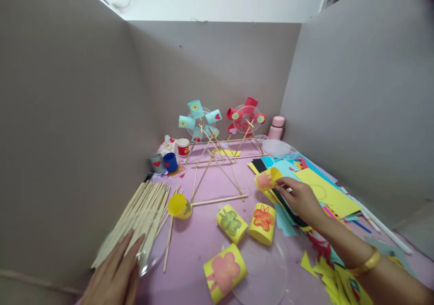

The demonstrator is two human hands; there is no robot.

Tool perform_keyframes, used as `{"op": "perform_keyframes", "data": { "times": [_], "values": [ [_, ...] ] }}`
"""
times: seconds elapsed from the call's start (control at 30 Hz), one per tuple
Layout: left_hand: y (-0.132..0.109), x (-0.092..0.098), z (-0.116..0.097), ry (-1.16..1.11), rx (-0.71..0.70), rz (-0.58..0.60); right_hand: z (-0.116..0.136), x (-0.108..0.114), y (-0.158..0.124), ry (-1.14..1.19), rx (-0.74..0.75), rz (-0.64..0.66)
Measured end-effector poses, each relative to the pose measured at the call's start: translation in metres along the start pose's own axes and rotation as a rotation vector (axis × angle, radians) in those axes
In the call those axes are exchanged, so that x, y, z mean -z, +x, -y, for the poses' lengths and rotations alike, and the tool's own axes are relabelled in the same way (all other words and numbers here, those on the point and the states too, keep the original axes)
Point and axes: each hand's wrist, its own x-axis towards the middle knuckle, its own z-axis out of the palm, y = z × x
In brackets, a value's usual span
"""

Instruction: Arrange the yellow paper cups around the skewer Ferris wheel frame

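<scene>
My right hand (300, 199) pinches a yellow paper tube (266, 180) with a pink drawing, holding it above the stacked coloured paper. At the lower left, my left hand (113, 271) has its fingers laid over a clear plastic disc (154, 244) that overlaps the sticks; its thumb is hidden. Between the hands lie a yellow tube with a green butterfly (232, 223), one with an orange butterfly (262, 223) and one with a pink flower (225, 273). Partly under them is another clear disc (261, 273). A plain yellow tube (179, 206) stands near the sticks.
Wooden sticks (145, 201) are piled left. A triangular stick frame (212, 156) stands mid-table, with a blue wheel model (200, 119) and a red one (247, 117) behind. Coloured paper (318, 187) and yellow scraps (334, 278) lie right. Grey walls enclose the table.
</scene>
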Motion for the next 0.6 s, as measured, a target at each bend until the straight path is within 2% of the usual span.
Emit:
{"op": "perform_keyframes", "data": {
  "times": [0.1, 0.2, 0.3, 0.43, 0.6],
  "values": [
    [0.038, 0.008, -0.029, -0.064, 0.04, -0.049, -0.005, 0.012, -0.013, 0.251, -0.165, -0.088],
    [0.073, 0.005, -0.054, -0.143, 0.141, 0.063, -0.008, 0.019, -0.04, 0.499, -0.315, -0.154],
    [0.094, -0.003, -0.065, -0.16, 0.159, 0.128, -0.009, 0.023, -0.074, 0.67, -0.441, -0.208],
    [0.1, -0.008, -0.059, -0.178, 0.197, 0.158, -0.011, 0.023, -0.11, 0.813, -0.568, -0.231],
    [0.08, 0.003, -0.056, -0.25, 0.309, 0.032, -0.013, 0.02, -0.127, 0.888, -0.604, -0.228]
  ]
}}
